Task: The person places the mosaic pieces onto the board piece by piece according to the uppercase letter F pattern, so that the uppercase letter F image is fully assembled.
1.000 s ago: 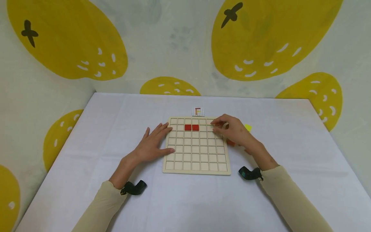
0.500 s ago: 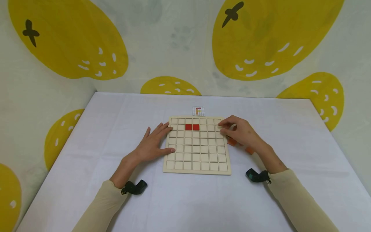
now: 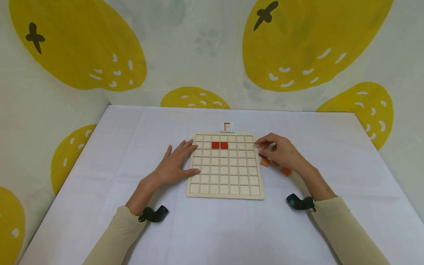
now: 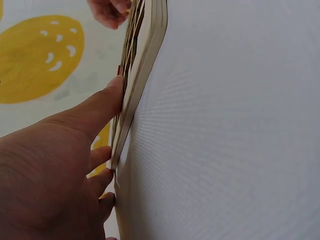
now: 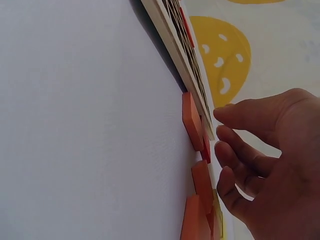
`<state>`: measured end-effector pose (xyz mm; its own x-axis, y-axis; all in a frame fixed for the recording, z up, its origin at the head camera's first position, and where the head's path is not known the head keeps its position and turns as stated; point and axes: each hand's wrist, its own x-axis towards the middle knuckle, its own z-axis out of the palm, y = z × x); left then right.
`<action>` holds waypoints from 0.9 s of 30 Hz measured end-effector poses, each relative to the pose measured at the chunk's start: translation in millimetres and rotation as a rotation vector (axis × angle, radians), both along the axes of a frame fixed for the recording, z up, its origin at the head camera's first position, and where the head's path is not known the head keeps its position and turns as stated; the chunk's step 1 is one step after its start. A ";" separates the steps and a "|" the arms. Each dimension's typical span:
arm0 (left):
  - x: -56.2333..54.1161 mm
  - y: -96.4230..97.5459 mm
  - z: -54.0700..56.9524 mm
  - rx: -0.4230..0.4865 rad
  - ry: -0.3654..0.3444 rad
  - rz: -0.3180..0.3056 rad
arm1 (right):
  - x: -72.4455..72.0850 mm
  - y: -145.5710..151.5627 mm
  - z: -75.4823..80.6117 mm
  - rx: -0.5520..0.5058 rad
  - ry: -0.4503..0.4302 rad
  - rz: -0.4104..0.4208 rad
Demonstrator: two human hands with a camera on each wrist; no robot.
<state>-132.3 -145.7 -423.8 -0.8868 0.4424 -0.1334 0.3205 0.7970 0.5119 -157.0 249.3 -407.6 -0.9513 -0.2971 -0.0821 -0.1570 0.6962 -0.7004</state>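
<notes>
A pale wooden grid board point(image 3: 214, 179) lies on the table, with two red square tiles point(image 3: 219, 145) side by side in its second row from the far edge. My left hand point(image 3: 172, 167) rests spread along the board's left edge, thumb and fingertips on the frame. Beside the far right edge of the board hovers my right hand point(image 3: 281, 151), thumb and forefinger apart with nothing between them. Below it lie several loose orange tiles point(image 5: 191, 121), a red tile point(image 5: 206, 148) and a yellow tile point(image 5: 220, 217), partly hidden by the hand in the head view.
A small card point(image 3: 227, 127) with a coloured grid pattern lies just beyond the board. White cloth point(image 3: 149, 129) covers the table. A wall point(image 3: 195, 55) with yellow fruit shapes stands behind. Each wrist carries a black device point(image 3: 154, 214).
My right hand has moved right, off the board's right columns to beside its edge, uncovering more of the orange tiles. The left hand and the two red tiles on the board stay put.
</notes>
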 end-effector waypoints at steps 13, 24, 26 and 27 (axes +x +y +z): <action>0.3 0.4 -0.8 -0.002 0.003 -0.001 | 3.1 12.8 -0.4 0.036 -0.039 0.031; -0.8 -0.3 -2.3 -0.007 -0.003 0.004 | 2.8 16.3 -0.8 0.078 -0.028 0.063; -1.0 -0.1 -2.4 -0.007 -0.008 0.005 | 2.5 16.0 -0.6 0.090 -0.028 0.066; -1.2 0.0 -2.4 -0.008 -0.013 0.007 | 2.3 15.8 -0.5 0.096 -0.029 0.066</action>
